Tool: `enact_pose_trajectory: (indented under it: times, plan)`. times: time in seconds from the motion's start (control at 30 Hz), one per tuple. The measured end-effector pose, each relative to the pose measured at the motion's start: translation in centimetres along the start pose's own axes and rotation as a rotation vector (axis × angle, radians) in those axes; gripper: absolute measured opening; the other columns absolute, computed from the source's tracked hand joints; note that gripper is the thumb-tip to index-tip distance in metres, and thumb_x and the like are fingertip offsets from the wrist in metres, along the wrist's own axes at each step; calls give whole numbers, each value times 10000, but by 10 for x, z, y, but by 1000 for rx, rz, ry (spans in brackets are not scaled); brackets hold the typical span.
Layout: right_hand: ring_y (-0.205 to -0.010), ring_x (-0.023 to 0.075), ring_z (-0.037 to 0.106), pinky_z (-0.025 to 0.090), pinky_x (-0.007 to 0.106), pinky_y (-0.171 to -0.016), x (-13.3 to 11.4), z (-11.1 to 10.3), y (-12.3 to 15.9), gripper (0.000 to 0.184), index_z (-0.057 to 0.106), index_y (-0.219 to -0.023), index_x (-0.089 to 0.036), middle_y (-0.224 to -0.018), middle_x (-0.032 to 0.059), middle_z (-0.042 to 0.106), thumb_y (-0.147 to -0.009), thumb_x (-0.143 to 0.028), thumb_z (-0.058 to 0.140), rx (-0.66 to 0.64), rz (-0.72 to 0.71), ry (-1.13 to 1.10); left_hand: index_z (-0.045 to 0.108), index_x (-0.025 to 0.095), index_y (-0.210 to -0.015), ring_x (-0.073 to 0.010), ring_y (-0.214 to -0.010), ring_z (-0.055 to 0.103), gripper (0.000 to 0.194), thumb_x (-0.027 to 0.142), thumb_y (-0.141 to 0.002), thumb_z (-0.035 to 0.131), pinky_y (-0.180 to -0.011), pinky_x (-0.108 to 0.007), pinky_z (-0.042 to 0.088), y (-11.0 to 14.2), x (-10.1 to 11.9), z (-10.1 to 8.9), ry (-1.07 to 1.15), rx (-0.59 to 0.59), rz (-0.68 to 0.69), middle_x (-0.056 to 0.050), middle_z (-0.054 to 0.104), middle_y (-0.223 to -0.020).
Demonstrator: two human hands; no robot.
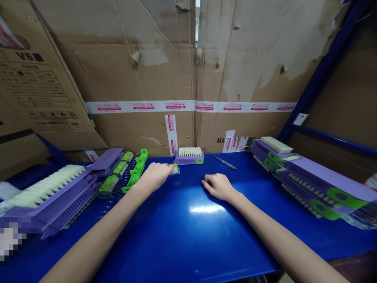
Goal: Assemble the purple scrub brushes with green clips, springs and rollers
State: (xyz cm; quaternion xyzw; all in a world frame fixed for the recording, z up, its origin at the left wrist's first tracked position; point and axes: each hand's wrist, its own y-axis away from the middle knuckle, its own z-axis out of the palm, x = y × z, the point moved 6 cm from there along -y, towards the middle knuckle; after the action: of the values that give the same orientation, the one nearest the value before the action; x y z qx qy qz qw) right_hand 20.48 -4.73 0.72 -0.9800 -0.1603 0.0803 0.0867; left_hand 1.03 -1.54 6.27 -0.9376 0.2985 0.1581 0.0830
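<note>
My left hand [156, 175] is closed around a small green piece with a clear plastic cover [176, 169], which pokes out past the fingertips. Just behind it, against the cardboard, a purple brush block [188, 159] with cream bristles facing up sits on the blue table [188, 236]. My right hand [218, 185] rests on the table with its fingers curled in, and nothing shows in them. Beyond the right hand lies a thin screwdriver [225, 162]. Left of my left hand are several green clips [136, 173] and a row of green pieces with clear covers [119, 169].
At the left are stacked purple brush parts [70, 196] with cream bristles. More purple-and-green brushes [312, 177] are piled along the right side. Taped cardboard [141, 78] walls the back, and a blue metal post [324, 70] rises at the right.
</note>
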Motion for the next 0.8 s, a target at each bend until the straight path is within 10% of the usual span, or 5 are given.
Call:
enact_pose_trajectory:
  times: [0.4, 0.8]
  plan:
    - [-604, 124, 562, 187, 262, -534, 1, -1, 1, 330, 566, -700, -192, -668, 15, 647, -917, -395, 423, 22, -5, -49, 525, 120, -1154, -291, -759, 679, 358, 345, -935, 355, -639, -355, 477, 15, -15, 12, 25, 85, -119, -159, 687, -853]
    - [-612, 124, 555, 191, 257, -540, 0, -1, 1, 317, 568, -709, -194, -681, 12, 648, -913, -391, 426, 9, -9, -56, 532, 197, -1005, -283, -780, 674, 385, 498, -898, 316, -638, -346, 462, 134, -83, 10, -23, -164, -647, -76, 690, -857]
